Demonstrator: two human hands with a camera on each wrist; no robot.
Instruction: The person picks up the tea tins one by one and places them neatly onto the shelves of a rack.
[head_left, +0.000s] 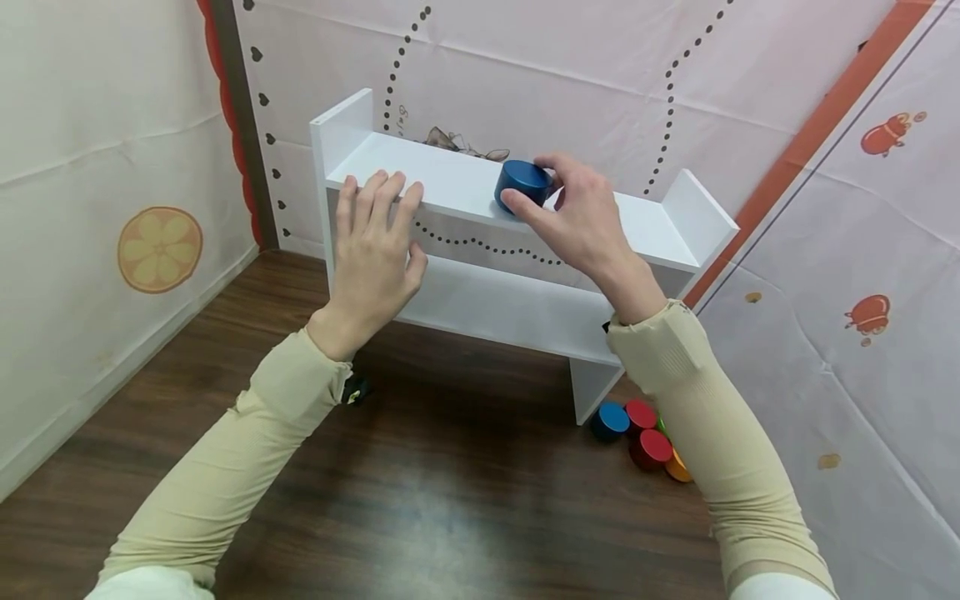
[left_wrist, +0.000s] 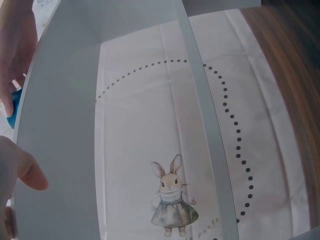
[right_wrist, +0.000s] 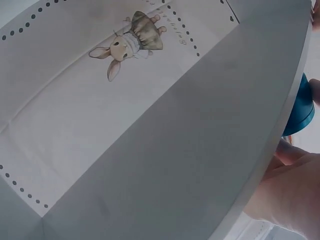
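A blue round tin-like cylinder [head_left: 522,185] stands on the top board of a white two-tier shelf [head_left: 450,179], a little right of the middle. My right hand [head_left: 581,212] grips it, thumb at the front and fingers round the far side. In the right wrist view the same blue cylinder [right_wrist: 301,107] shows past the board's edge, partly hidden. My left hand [head_left: 375,246] rests its spread fingertips on the top board's front edge, left of the cylinder, and holds nothing. Its thumb [left_wrist: 34,172] shows below the board in the left wrist view.
On the wooden floor [head_left: 442,500], by the shelf's right leg, stand a blue cylinder [head_left: 611,419], red cylinders [head_left: 655,447] and an orange one [head_left: 678,468]; the right sleeve partly hides a green one. Upright end panels [head_left: 697,218] bound the top board. Printed cloth hangs behind.
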